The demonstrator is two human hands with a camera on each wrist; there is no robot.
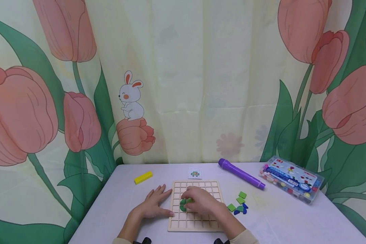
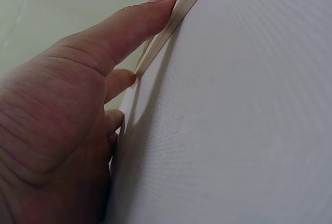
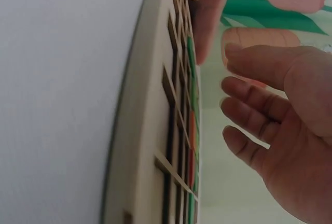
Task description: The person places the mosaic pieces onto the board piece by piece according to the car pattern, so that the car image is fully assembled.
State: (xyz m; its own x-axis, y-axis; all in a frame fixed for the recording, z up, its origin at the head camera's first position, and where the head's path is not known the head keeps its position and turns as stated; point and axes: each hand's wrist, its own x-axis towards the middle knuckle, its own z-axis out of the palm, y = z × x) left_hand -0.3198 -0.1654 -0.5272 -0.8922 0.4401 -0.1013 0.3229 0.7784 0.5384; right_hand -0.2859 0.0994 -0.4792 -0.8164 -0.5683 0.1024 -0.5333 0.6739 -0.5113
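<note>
A wooden grid board (image 1: 183,225) lies on the table. My left hand (image 1: 154,205) rests at its left side, fingers spread and thumb on the edge; the left wrist view shows that thumb (image 2: 129,29) along the wooden rim (image 2: 179,16). Over the middle of the board hovers my right hand (image 1: 202,200), just beside green pieces (image 1: 183,204) set in the cells. In the right wrist view its fingers (image 3: 249,112) are loosely bent and apart from the thumb, with nothing between them. That view also shows an orange-red piece (image 3: 192,146) in the grid; from above, the right hand hides part of the pieces.
Right of the board lie loose green squares (image 1: 231,207) and dark blue pieces (image 1: 245,205). Behind it is a small picture card (image 1: 195,173). A yellow block (image 1: 143,177) lies back left, a purple toy microphone (image 1: 241,173) and a clear plastic case (image 1: 291,179) back right.
</note>
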